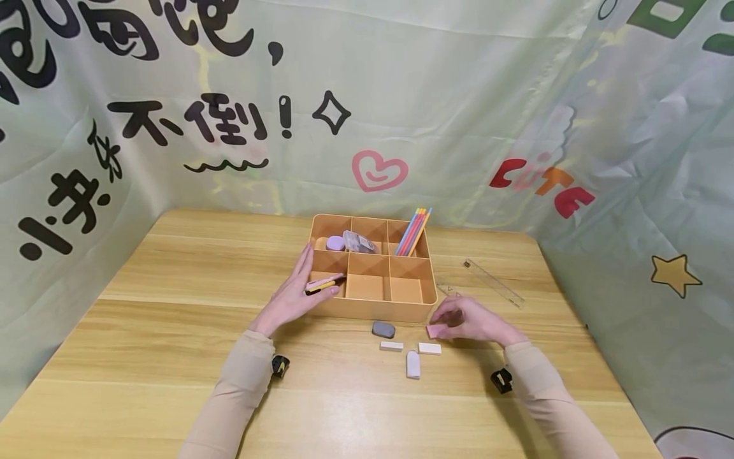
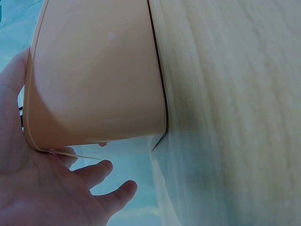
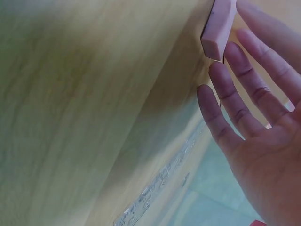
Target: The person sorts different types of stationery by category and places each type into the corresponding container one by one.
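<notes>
A tan six-compartment organizer (image 1: pixel 375 310) sits on the table. My left hand (image 1: pixel 292 290) rests against its front left corner, thumb over the front rim; the left wrist view shows two fingertips loose beside the wall. Right of the organizer's front, my right hand (image 1: pixel 467 320) pinches a pink eraser (image 1: pixel 437 331) at the tabletop. That eraser (image 3: pixel 218 28) is at the fingertips in the right wrist view, the other fingers extended. In front of the organizer lie a dark grey eraser (image 1: pixel 383 329) and three white eraser-like blocks, one (image 1: pixel 413 365) with a rounded end.
Pens (image 1: pixel 325 284) lie in the front left compartment. Behind them are a purple round item (image 1: pixel 335 243) and a clear packet (image 1: pixel 359 242). Colored pencils (image 1: pixel 413 233) stand in the back right compartment. A clear ruler (image 1: pixel 493 282) lies to the right, and a fabric backdrop (image 1: pixel 453 127) surrounds the table.
</notes>
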`<action>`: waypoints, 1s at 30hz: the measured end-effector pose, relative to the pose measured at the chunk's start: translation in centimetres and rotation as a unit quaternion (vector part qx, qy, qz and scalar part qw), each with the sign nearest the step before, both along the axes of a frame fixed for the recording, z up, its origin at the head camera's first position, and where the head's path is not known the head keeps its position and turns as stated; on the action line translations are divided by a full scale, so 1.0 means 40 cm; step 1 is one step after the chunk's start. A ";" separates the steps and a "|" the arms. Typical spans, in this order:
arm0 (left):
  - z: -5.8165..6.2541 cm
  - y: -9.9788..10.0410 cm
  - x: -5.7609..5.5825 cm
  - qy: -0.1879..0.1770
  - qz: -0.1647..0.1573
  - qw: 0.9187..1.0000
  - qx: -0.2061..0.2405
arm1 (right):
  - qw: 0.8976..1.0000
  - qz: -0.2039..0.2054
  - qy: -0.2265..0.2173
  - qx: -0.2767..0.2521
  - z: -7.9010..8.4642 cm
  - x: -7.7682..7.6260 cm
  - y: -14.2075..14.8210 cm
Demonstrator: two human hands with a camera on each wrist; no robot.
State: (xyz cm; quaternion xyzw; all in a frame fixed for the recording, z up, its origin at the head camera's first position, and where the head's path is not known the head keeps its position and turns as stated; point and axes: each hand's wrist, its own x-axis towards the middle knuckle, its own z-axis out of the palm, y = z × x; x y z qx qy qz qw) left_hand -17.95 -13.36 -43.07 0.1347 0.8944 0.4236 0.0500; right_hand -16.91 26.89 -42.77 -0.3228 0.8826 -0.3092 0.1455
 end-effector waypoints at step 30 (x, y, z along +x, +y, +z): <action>0.004 -0.001 0.000 -0.003 0.000 1.000 -0.005 | 0.988 0.049 0.116 0.087 0.006 0.009 -0.028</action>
